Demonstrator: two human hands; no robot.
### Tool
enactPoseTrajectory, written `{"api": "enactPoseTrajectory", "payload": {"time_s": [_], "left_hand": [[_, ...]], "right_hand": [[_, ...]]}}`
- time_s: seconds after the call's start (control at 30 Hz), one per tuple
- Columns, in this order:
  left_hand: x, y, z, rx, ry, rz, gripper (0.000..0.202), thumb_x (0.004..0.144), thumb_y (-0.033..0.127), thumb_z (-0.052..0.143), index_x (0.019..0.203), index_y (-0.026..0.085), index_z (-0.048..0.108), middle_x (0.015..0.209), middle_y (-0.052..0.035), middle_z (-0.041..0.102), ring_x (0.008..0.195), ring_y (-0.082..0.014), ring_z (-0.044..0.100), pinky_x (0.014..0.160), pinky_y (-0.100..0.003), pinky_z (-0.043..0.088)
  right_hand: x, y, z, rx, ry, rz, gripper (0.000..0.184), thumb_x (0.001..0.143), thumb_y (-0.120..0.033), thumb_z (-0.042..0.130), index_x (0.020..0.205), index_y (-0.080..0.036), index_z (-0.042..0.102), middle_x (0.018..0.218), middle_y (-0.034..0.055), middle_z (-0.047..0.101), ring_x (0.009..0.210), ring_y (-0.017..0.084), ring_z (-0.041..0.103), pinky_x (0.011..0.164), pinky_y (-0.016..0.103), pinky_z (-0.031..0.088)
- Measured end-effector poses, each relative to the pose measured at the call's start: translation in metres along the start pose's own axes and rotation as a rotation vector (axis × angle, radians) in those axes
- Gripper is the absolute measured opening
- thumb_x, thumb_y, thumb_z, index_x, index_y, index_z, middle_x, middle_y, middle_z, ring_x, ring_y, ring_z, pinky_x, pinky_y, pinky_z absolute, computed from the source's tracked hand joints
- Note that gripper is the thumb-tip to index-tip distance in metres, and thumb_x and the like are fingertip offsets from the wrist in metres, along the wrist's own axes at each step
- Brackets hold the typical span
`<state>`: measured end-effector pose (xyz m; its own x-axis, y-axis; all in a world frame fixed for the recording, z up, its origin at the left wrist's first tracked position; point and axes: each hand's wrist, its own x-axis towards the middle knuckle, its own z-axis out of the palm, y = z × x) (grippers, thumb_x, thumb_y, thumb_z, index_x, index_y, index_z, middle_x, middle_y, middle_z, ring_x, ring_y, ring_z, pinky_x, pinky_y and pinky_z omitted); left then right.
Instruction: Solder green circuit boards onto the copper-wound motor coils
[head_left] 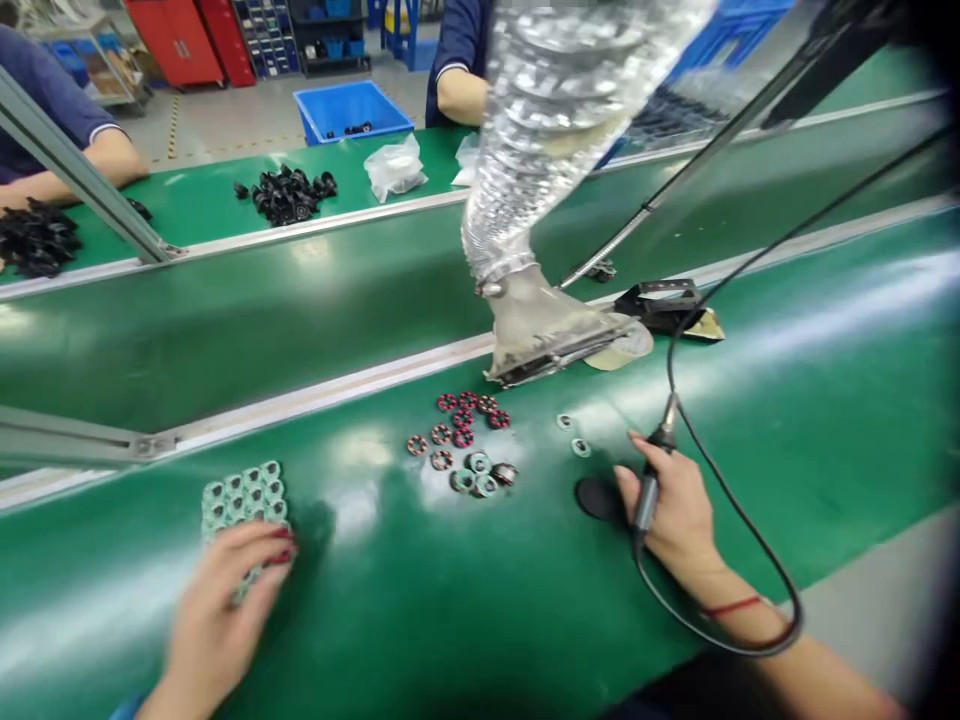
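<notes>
My left hand (232, 600) is at the near edge of a block of small round green circuit boards (244, 495), covering part of it. Thumb and fingers are pinched on a small red part (282, 546), apparently a wound coil ring; blur hides its detail. My right hand (679, 505) grips a soldering iron (649, 490) by its dark handle, pointing away from me. Its cable loops over my wrist. Beside this hand lie a black disc (595, 497) and two loose green boards (580, 447). Between the hands are red coil rings (463, 420) and several green-topped coil rings (480, 464).
A foil exhaust duct (555, 130) hangs over the bench, its flat nozzle (547, 335) low behind the rings. A black stand (664, 305) is beside it. Metal rails (315, 400) cross the green bench. Opposite are two co-workers' arms, black parts (289, 195) and a blue bin (352, 108).
</notes>
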<state>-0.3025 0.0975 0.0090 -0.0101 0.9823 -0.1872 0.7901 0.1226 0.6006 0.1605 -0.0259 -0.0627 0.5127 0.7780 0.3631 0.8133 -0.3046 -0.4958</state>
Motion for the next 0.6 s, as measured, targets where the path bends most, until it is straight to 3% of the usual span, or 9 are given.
{"api": "enactPoseTrajectory", "payload": {"time_s": [0.1, 0.17, 0.3, 0.47, 0.53, 0.6], "left_hand": [[-0.033, 0.027, 0.049, 0.015, -0.254, 0.519, 0.016, 0.091, 0.036, 0.055, 0.09, 0.028, 0.068, 0.102, -0.0048, 0.072, 0.093, -0.0193, 0.067, 0.084, -0.037, 0.056], [-0.034, 0.049, 0.083, 0.091, -0.233, 0.687, 0.015, 0.09, 0.031, 0.052, 0.089, 0.028, 0.067, 0.103, -0.0047, 0.073, 0.093, -0.0216, 0.067, 0.085, -0.04, 0.055], [-0.028, 0.09, 0.124, 0.167, -0.023, 0.568, 0.015, 0.092, 0.025, 0.047, 0.095, 0.021, 0.06, 0.112, -0.0094, 0.066, 0.107, -0.0216, 0.061, 0.096, -0.039, 0.051], [-0.065, 0.131, 0.14, 0.262, 0.269, 0.407, 0.028, 0.088, 0.017, 0.044, 0.115, 0.016, 0.05, 0.123, -0.0156, 0.052, 0.104, -0.0219, 0.058, 0.092, -0.04, 0.052], [-0.079, 0.148, 0.149, 0.327, 0.29, 0.41, 0.033, 0.088, 0.023, 0.048, 0.12, 0.015, 0.048, 0.124, -0.0153, 0.052, 0.11, -0.023, 0.055, 0.095, -0.04, 0.05], [-0.082, 0.163, 0.16, 0.416, 0.273, 0.442, 0.044, 0.087, 0.032, 0.055, 0.127, 0.016, 0.047, 0.137, -0.015, 0.048, 0.126, -0.0271, 0.045, 0.108, -0.045, 0.04]], "right_hand": [[-0.009, 0.005, -0.002, 0.102, 0.026, -0.15, 0.043, 0.082, -0.05, 0.057, 0.11, -0.017, 0.058, 0.11, 0.0163, 0.066, 0.089, 0.027, 0.06, 0.082, 0.052, 0.049], [-0.012, 0.005, -0.004, 0.192, 0.041, -0.247, 0.037, 0.085, -0.037, 0.057, 0.117, -0.019, 0.054, 0.116, 0.0152, 0.066, 0.094, 0.027, 0.06, 0.083, 0.05, 0.05], [-0.014, -0.002, -0.008, 0.412, 0.047, -0.408, 0.038, 0.087, -0.027, 0.057, 0.124, -0.022, 0.048, 0.123, 0.0129, 0.063, 0.111, 0.026, 0.06, 0.092, 0.049, 0.051], [-0.019, -0.011, -0.022, 0.673, 0.057, -0.425, 0.047, 0.091, -0.021, 0.052, 0.136, -0.022, 0.041, 0.124, 0.0123, 0.061, 0.111, 0.023, 0.059, 0.091, 0.045, 0.053], [-0.024, -0.012, -0.028, 0.774, 0.06, -0.448, 0.048, 0.091, -0.02, 0.052, 0.137, -0.021, 0.04, 0.126, 0.0124, 0.06, 0.114, 0.022, 0.058, 0.092, 0.044, 0.053], [-0.027, -0.012, -0.033, 0.851, 0.068, -0.48, 0.048, 0.09, -0.02, 0.052, 0.137, -0.021, 0.041, 0.127, 0.0126, 0.059, 0.115, 0.023, 0.057, 0.093, 0.044, 0.052]]}}
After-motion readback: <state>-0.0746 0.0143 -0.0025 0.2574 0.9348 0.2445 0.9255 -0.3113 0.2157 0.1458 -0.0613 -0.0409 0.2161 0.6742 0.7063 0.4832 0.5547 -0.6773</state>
